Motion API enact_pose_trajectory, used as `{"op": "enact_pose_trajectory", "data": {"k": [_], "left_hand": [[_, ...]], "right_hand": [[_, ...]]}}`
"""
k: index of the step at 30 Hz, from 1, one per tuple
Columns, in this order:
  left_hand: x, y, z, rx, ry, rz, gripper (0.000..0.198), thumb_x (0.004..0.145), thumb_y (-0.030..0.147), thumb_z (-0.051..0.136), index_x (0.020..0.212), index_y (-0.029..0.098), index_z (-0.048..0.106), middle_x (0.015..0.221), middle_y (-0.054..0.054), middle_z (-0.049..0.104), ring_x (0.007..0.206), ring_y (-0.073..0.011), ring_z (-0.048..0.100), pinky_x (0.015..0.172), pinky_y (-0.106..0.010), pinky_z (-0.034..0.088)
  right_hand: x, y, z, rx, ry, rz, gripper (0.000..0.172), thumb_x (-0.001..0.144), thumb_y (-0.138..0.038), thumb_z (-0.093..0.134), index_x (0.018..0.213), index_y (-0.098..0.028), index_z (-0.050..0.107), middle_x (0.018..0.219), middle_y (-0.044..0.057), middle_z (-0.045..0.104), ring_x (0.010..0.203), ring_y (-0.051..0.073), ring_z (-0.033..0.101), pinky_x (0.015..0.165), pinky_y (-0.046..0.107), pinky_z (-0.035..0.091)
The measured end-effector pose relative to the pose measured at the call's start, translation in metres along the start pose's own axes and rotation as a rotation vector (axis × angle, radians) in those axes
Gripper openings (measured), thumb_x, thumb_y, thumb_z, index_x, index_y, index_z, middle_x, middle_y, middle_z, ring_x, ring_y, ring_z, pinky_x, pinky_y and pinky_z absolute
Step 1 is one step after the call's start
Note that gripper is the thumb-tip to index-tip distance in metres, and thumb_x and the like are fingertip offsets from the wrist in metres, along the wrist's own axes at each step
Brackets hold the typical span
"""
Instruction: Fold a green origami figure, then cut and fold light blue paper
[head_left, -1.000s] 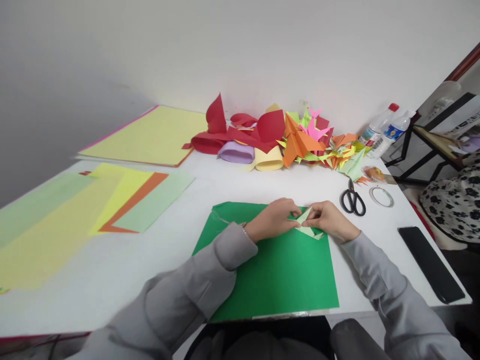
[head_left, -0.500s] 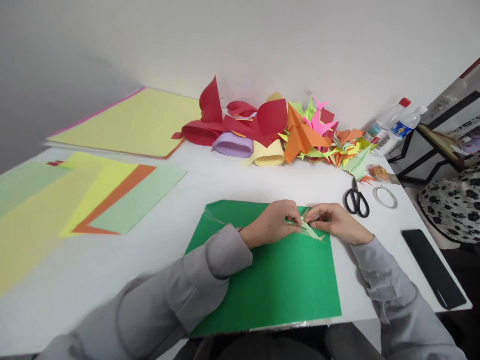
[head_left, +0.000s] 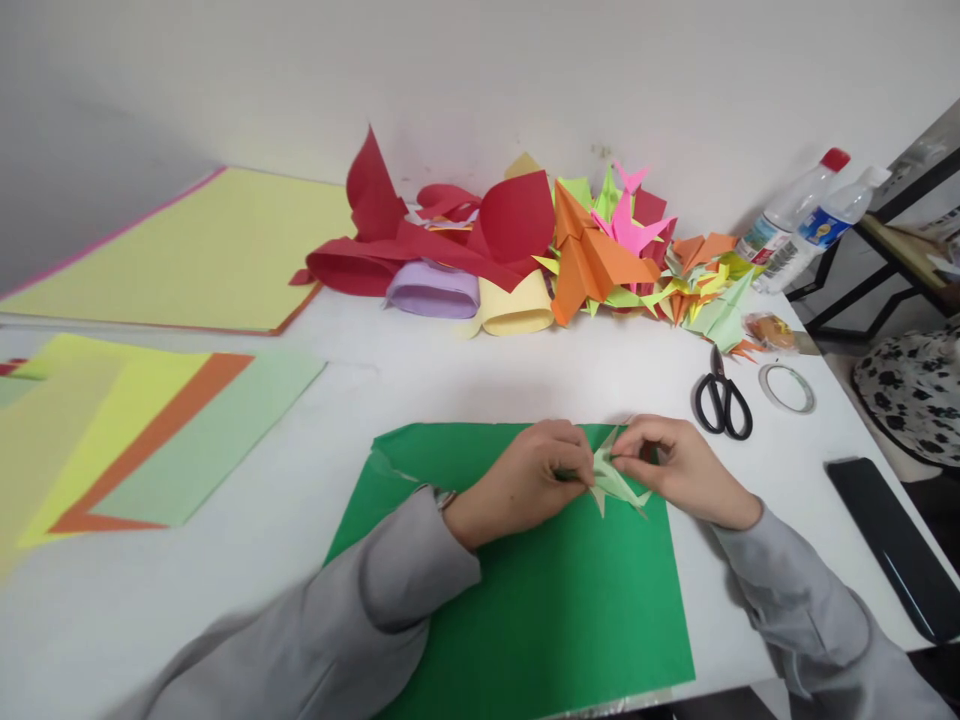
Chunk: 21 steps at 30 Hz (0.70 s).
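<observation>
Between my two hands is a small pale green folded paper figure [head_left: 616, 484] with several thin points, held over the upper right of a green sheet [head_left: 555, 600]. My left hand [head_left: 529, 478] pinches its left side with thumb and forefinger. From the right, my right hand [head_left: 679, 465] pinches the figure near its top, fingertips closed on the paper. The fingers partly cover the figure, so its whole shape is hard to make out.
Black-handled scissors [head_left: 721, 400], a tape roll [head_left: 786, 388] and a black phone [head_left: 896, 548] lie at right. Red rolled paper [head_left: 517, 225] and folded paper figures [head_left: 592, 260] line the wall beside bottles [head_left: 814, 225]. Coloured sheets [head_left: 217, 440] lie at left.
The camera view has shifted, so the things on the table appear moved and larger. My left hand has drawn slightly away from the right, and more of the pale green figure shows between them.
</observation>
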<state>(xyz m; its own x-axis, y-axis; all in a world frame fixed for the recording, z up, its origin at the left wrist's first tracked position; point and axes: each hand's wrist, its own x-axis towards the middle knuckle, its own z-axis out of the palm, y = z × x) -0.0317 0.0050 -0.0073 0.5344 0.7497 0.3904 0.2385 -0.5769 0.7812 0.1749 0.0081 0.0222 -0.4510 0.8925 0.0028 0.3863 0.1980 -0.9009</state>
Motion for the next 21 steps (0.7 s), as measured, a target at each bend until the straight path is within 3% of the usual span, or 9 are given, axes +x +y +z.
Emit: {"op": "enact_pose_trajectory", "data": {"k": [4,7,10,12,15,19,21], "left_hand": [[0.0,0.0,0.0,-0.002,0.001,-0.008,0.018,0.075,0.006,0.06,0.062,0.017,0.065,0.069,-0.002,0.067,0.067,-0.0123,0.061,0.064,-0.024,0.047],[0.002,0.001,0.001,0.019,-0.012,-0.05,0.016,0.076,0.01,0.062,0.062,0.017,0.064,0.066,-0.001,0.066,0.065,-0.0123,0.061,0.064,-0.024,0.046],[0.004,0.003,0.002,0.106,-0.041,-0.156,0.012,0.074,0.012,0.066,0.063,0.017,0.061,0.06,0.002,0.062,0.06,-0.0119,0.057,0.061,-0.024,0.043],[0.005,0.003,0.003,0.128,-0.05,-0.239,0.011,0.07,0.009,0.067,0.072,0.018,0.061,0.063,0.003,0.063,0.06,-0.012,0.057,0.06,-0.024,0.043],[0.004,0.003,0.004,0.079,-0.022,-0.29,0.027,0.068,0.006,0.065,0.092,0.019,0.061,0.073,0.003,0.067,0.066,-0.0124,0.061,0.063,-0.024,0.045],[0.0,0.001,0.003,0.141,-0.016,-0.136,0.01,0.076,0.011,0.062,0.082,0.019,0.064,0.072,0.001,0.066,0.069,-0.0138,0.061,0.066,-0.025,0.045],[-0.002,0.001,0.002,0.196,-0.009,-0.027,0.011,0.081,0.014,0.058,0.075,0.019,0.066,0.071,-0.001,0.066,0.07,-0.0145,0.06,0.066,-0.026,0.045]], "right_hand": [[-0.004,-0.01,-0.001,0.023,-0.064,0.054,0.008,0.074,-0.022,0.07,0.08,-0.017,0.067,0.071,0.0,0.062,0.064,0.013,0.057,0.06,0.026,0.046],[-0.005,-0.01,0.003,-0.068,-0.134,0.057,0.016,0.07,-0.016,0.073,0.085,-0.018,0.067,0.073,0.0,0.063,0.065,0.013,0.058,0.06,0.024,0.046],[-0.003,-0.006,0.008,-0.261,-0.093,0.017,0.01,0.076,-0.011,0.066,0.07,-0.018,0.062,0.064,-0.002,0.058,0.058,0.01,0.051,0.056,0.023,0.041],[-0.001,-0.003,0.009,-0.339,-0.07,0.016,0.022,0.079,-0.01,0.063,0.06,-0.018,0.055,0.057,-0.004,0.053,0.054,0.009,0.046,0.054,0.022,0.037],[0.001,0.0,0.009,-0.348,-0.086,0.031,0.026,0.078,-0.011,0.065,0.058,-0.018,0.051,0.053,-0.006,0.049,0.051,0.009,0.043,0.052,0.022,0.034],[0.0,0.0,0.006,-0.376,-0.091,-0.086,0.023,0.078,-0.01,0.064,0.06,-0.018,0.053,0.059,-0.003,0.054,0.055,0.01,0.049,0.054,0.022,0.036],[-0.001,0.0,0.005,-0.384,-0.098,-0.164,0.017,0.08,-0.01,0.062,0.066,-0.018,0.057,0.062,-0.002,0.057,0.058,0.011,0.052,0.056,0.022,0.038]]}}
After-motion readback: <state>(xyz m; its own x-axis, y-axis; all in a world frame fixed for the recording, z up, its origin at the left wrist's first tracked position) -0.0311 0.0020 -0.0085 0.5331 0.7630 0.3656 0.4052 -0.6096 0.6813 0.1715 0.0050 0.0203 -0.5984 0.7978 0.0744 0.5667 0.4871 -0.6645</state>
